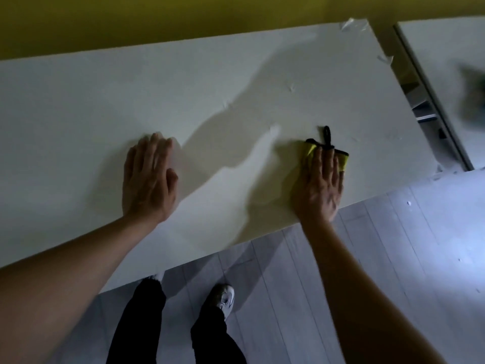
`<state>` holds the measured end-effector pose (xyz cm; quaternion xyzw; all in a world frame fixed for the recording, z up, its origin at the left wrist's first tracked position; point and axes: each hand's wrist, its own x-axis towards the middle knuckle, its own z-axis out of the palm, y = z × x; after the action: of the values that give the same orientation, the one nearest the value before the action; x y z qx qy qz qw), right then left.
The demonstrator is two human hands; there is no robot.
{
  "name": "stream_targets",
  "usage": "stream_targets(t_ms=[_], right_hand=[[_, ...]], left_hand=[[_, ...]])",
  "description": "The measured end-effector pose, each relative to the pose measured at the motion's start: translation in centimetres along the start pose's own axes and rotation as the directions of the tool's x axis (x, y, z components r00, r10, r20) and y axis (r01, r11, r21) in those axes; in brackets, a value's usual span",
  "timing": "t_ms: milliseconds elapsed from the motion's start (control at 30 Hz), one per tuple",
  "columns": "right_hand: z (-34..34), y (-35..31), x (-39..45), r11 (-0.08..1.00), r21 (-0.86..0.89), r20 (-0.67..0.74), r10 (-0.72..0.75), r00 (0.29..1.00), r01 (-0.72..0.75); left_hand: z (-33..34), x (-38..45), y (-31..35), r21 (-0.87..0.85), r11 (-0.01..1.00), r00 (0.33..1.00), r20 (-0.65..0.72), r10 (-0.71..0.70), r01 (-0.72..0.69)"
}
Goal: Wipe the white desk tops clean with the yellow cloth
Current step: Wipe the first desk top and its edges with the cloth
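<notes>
Right hand (pixel 319 183) presses the cloth (pixel 326 153) flat on the bench (pixel 236 82), fingers straight. Left hand (pixel 149 177) rests flat, fingers extended, holding nothing.

yellow wall (pixel 131 19) behind; pale plank floor (pixel 380 258) below; black trousers (pixel 141 324), white shoe (pixel 225 298) standing on it.

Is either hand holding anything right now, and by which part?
Nothing is gripped. The right hand presses flat on the yellow cloth; the left hand rests flat on the white desk top.
</notes>
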<state>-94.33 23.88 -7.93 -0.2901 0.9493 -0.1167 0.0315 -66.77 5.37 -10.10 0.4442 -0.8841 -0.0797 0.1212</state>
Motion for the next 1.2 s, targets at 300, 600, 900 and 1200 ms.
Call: stream_targets(t_ms=[300, 600, 900, 1200], right_hand=[[3.6, -10.6, -11.5, 0.691, 0.133, 0.141, -0.723, 0.676, 0.711], [2.2, -7.0, 4.3, 0.998, 0.026, -0.021, -0.052, 0.998, 0.053], [4.8, -19.6, -0.2, 0.651, 0.129, 0.124, -0.759, 0.639, 0.748], [3.8, -15.7, 9.9, 0.989, 0.081, -0.002, -0.126, 0.992, 0.126]], left_hand=[[-0.1, -0.3, 0.2, -0.055, 0.994, 0.992, -0.083, -0.095, 0.091], [0.2, -0.3, 0.4, -0.02, 0.995, 0.991, -0.091, -0.096, 0.095], [-0.1, -0.2, 0.3, -0.047, 0.99, 0.987, -0.089, -0.134, 0.131], [-1.7, 2.8, -2.3, -0.029, 0.998, 0.994, -0.096, -0.058, 0.056]])
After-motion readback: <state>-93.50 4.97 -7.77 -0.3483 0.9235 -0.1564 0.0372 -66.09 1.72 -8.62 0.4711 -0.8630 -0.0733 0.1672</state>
